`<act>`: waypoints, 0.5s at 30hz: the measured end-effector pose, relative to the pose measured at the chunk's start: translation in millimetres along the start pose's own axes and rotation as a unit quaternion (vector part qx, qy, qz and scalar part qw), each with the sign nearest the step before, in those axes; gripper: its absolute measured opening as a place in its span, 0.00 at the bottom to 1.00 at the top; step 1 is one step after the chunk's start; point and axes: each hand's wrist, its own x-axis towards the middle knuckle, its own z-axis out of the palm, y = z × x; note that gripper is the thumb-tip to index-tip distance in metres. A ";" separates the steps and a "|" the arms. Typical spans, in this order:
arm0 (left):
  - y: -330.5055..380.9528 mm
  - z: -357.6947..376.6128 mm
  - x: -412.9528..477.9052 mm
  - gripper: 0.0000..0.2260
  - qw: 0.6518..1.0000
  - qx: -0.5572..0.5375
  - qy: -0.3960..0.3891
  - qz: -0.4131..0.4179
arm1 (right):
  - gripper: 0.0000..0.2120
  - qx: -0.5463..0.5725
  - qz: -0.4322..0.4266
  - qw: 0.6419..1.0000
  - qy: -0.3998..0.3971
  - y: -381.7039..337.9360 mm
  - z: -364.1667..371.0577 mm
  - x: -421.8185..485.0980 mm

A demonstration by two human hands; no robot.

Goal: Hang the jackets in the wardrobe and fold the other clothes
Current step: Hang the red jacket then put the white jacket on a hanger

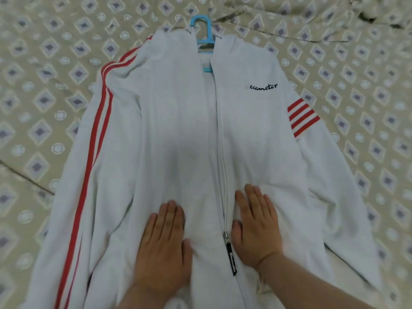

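Note:
A white zip jacket (pixel 174 130) with red sleeve stripes lies front-up on the bed, filling the middle of the head view. A blue plastic hanger (pixel 206 34) sits inside its neck, with the hook poking out at the top. The zipper pull (pixel 230 253) lies low on the front, the zip undone above it. My left hand (pixel 165 248) presses flat on the left front panel, fingers straight. Just right of the zip, my right hand (pixel 256 226) also lies flat on the fabric.
The jacket rests on a beige bedsheet (pixel 44 85) printed with grey diamonds and white circles. The sheet is wrinkled at the top right (pixel 367 18).

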 end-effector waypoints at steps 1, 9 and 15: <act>10.2 -0.3 2.7 0.29 0.998 -0.035 0.009 -0.051 | 0.32 -0.001 0.002 1.000 0.000 -0.1 0.0 0.3; 48.6 24.9 6.2 0.38 0.987 0.000 0.013 -0.160 | 0.29 0.033 -0.009 0.999 0.025 2.3 1.3 -0.3; 52.7 32.4 11.1 0.33 0.985 0.039 0.019 -0.170 | 0.14 0.111 -0.135 0.980 0.095 14.9 -10.5 -17.4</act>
